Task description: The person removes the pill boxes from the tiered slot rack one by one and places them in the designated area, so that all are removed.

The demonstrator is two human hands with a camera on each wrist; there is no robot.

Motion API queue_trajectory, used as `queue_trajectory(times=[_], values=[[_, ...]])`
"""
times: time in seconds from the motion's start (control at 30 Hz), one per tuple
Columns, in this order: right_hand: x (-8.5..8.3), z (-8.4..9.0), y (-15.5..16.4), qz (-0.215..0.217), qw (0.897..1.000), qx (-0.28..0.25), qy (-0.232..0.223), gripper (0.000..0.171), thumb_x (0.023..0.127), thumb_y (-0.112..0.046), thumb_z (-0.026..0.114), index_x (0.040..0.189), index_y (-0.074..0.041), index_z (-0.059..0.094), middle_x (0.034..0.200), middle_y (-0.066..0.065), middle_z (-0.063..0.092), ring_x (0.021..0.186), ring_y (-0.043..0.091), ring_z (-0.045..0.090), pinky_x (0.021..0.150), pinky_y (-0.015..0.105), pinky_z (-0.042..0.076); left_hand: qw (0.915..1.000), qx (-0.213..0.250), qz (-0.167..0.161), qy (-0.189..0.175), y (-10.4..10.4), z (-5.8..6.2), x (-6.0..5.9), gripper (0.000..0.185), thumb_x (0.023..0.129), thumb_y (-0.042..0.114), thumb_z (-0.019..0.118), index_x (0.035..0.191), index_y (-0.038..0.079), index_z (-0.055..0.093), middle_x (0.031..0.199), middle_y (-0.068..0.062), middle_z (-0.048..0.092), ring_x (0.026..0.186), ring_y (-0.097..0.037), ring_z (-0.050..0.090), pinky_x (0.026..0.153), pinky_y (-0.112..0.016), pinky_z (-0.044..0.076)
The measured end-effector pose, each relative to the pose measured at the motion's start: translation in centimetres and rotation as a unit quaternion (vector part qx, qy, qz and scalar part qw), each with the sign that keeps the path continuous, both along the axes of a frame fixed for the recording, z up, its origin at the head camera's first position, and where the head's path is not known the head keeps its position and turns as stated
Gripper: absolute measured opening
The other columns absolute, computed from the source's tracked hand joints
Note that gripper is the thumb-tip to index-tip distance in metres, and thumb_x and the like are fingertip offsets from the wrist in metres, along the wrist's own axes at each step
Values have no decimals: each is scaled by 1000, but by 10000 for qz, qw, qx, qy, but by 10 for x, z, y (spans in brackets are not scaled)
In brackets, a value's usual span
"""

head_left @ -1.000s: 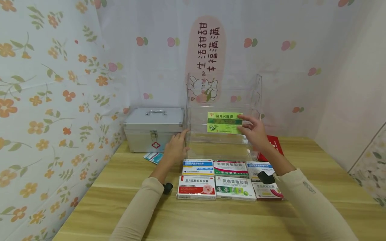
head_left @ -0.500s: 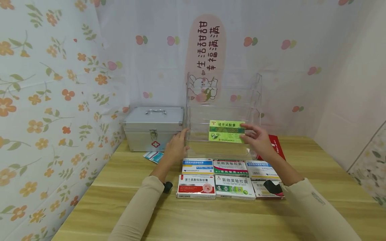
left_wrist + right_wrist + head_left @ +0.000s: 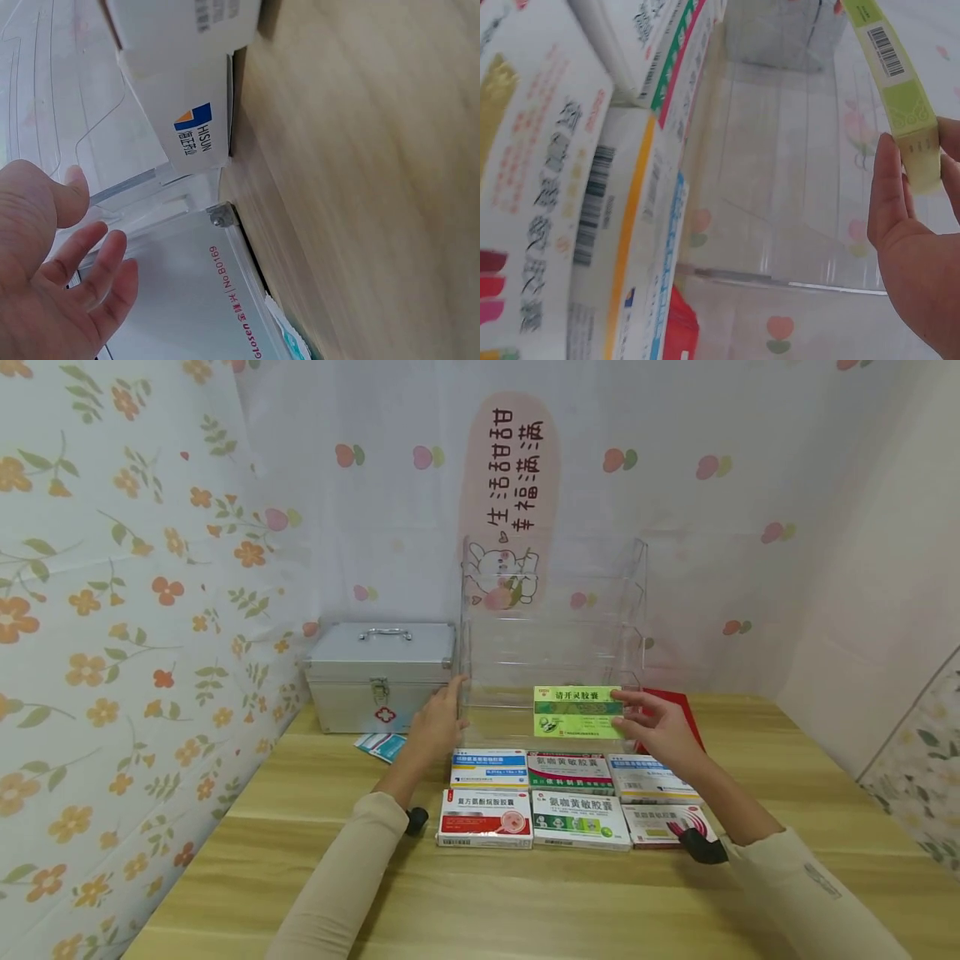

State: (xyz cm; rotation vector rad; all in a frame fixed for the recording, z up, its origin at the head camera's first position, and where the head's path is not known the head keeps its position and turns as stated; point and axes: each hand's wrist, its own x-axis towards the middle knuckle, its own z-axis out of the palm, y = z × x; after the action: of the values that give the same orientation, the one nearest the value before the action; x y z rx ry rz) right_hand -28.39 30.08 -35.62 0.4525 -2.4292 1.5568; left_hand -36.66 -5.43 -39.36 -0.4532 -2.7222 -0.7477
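My right hand pinches one end of a yellow-green medicine box between thumb and fingers. The box is upright, its printed face toward me, in front of the lower tiers of a clear tiered display rack. In the right wrist view, the barcode side of the medicine box shows above the fingertips. At the rack's left side, my left hand holds its edge. From the left wrist, the thumb and curled fingers of that hand lie about the clear side panel.
Two rows of medicine boxes lie flat before the rack. A silver first-aid case stands left of it, with a blue-white packet in front. Behind my right hand is a red item. A printed curtain hangs behind.
My right hand has lowered the yellow-green medicine box and carried it slightly right, from the rack's middle tiers to its lower front. My left hand stays at the rack's left edge.
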Motion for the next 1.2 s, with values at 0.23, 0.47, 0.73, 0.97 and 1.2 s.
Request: queue_trajectory(times=[0.23, 0.47, 0.73, 0.97, 1.2], values=[[9, -5, 13, -44, 9991, 415, -119, 47, 96, -21, 67, 137, 0, 55, 139, 24, 48, 121, 52, 54, 78, 24, 56, 10000, -17, -28, 64, -3, 1, -1, 82, 88, 13, 77, 152, 25, 27, 135, -14, 56, 110, -34, 61, 78, -50, 54], [22, -14, 35, 33, 9964, 729, -434, 47, 97, -19, 65, 138, 1, 52, 130, 26, 54, 104, 27, 69, 77, 26, 56, 9999, 76, -125, 53, -4, 1, 2, 83, 87, 10, 77, 153, 21, 27, 133, -14, 56, 101, -31, 63, 71, -45, 54], [29, -22, 58, -28, 9948, 771, -664, 49, 97, -20, 65, 139, 1, 52, 137, 28, 50, 95, 11, 68, 76, 30, 57, 9999, 14, -113, -13, -4, -2, 0, 83, 88, 13, 76, 153, 25, 25, 131, -13, 57, 99, -28, 63, 70, -43, 54], [33, -23, 75, -46, 9930, 953, -691, 49, 97, -19, 66, 138, 5, 52, 134, 31, 52, 93, 7, 66, 76, 33, 58, 10000, 44, -78, -35, -4, 2, 1, 82, 88, 11, 75, 152, 26, 25, 133, -13, 56, 103, -31, 63, 74, -48, 54], [36, -31, 101, -350, 9947, 734, -625, 47, 96, -19, 66, 135, 4, 54, 121, -4, 59, 93, 0, 63, 74, 31, 59, 10000, 22, -89, -10, -3, 0, -2, 82, 89, 11, 75, 152, 26, 25, 130, -13, 58, 93, -28, 63, 65, -43, 52]])
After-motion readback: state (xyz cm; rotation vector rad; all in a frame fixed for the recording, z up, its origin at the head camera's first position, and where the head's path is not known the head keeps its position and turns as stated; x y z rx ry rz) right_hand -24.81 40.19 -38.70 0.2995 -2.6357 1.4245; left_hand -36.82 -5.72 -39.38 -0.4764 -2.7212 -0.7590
